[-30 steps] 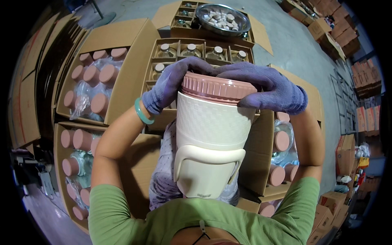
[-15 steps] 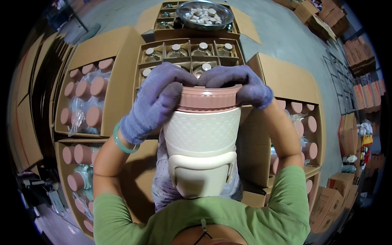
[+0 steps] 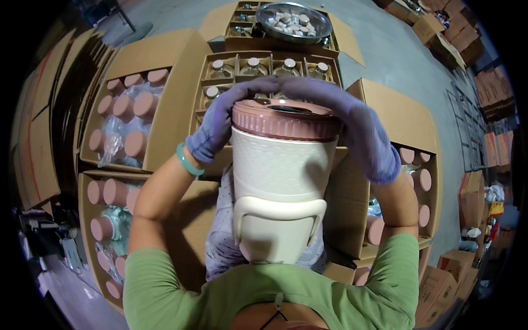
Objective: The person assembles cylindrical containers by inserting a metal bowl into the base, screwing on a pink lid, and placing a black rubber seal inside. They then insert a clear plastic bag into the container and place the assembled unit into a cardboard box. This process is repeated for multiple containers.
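In front of my chest stands a big cream jug (image 3: 283,165) with a textured upper wall, a pink ribbed lid (image 3: 286,127) and a cream carrying handle (image 3: 281,208). A dark oval shows in the lid's top. My left hand (image 3: 223,118), in a purple knit glove, is wrapped round the lid's left side, its fingers over the far edge. In the same kind of glove, my right hand (image 3: 360,118) curves round the lid's right side and far edge. The fingertips of both hands come together behind the lid and are partly hidden.
Open cartons of pink-capped containers in clear plastic stand at left (image 3: 126,30) and right (image 3: 393,113). Ahead is a divided carton (image 3: 208,70) of glass bottles with white caps. Beyond it, a metal bowl (image 3: 264,27) of caps rests on another carton. Flattened cardboard (image 3: 36,148) leans far left.
The lid's top has come into view as the jug's upper end shifted slightly right. My hands moved from gripping its upper edge to curving round its sides and far edge.
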`<action>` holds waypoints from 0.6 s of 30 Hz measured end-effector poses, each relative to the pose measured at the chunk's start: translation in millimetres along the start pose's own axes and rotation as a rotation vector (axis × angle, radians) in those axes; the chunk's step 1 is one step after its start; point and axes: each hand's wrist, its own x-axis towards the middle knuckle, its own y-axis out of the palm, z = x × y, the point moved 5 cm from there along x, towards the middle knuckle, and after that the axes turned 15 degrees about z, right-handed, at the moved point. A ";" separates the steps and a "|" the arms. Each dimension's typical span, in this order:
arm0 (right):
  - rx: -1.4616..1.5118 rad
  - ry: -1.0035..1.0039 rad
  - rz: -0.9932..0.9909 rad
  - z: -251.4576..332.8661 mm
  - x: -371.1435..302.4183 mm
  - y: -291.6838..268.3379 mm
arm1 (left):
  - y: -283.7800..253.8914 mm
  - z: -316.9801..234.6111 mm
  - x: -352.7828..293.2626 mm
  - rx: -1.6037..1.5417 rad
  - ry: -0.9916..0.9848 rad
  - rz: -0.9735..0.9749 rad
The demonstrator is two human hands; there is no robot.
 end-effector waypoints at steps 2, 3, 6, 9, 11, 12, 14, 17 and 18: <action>-0.123 0.173 -0.086 -39.6 -7.7 -33.8 | 16.4 -28.2 6.5 -0.052 0.268 -0.037; 0.064 0.390 -0.130 -65.0 -14.6 -38.0 | 18.5 -23.1 6.6 0.066 0.165 0.013; -0.412 0.064 0.083 -18.4 -3.7 -9.7 | -13.9 41.5 0.7 -0.233 -0.145 0.074; -0.086 0.100 -0.185 -24.6 -21.6 -15.9 | -14.1 5.7 23.3 0.557 -0.018 0.154; 0.076 0.391 -0.239 -73.2 -46.4 -45.2 | 18.4 -27.9 30.9 -0.062 0.143 0.142; 0.031 0.396 -0.155 -75.0 -43.3 -38.6 | 21.3 -23.2 25.4 0.198 0.166 0.219; -0.442 0.506 -0.067 -47.2 -41.7 -22.7 | 17.4 -11.4 21.7 0.738 0.207 0.244; 0.023 -0.052 -0.083 -36.8 -30.9 -16.3 | -4.4 13.7 22.7 0.659 0.191 0.251; -0.016 0.087 -0.186 -54.0 -33.3 -35.4 | 0.0 -4.4 21.8 0.571 0.293 0.200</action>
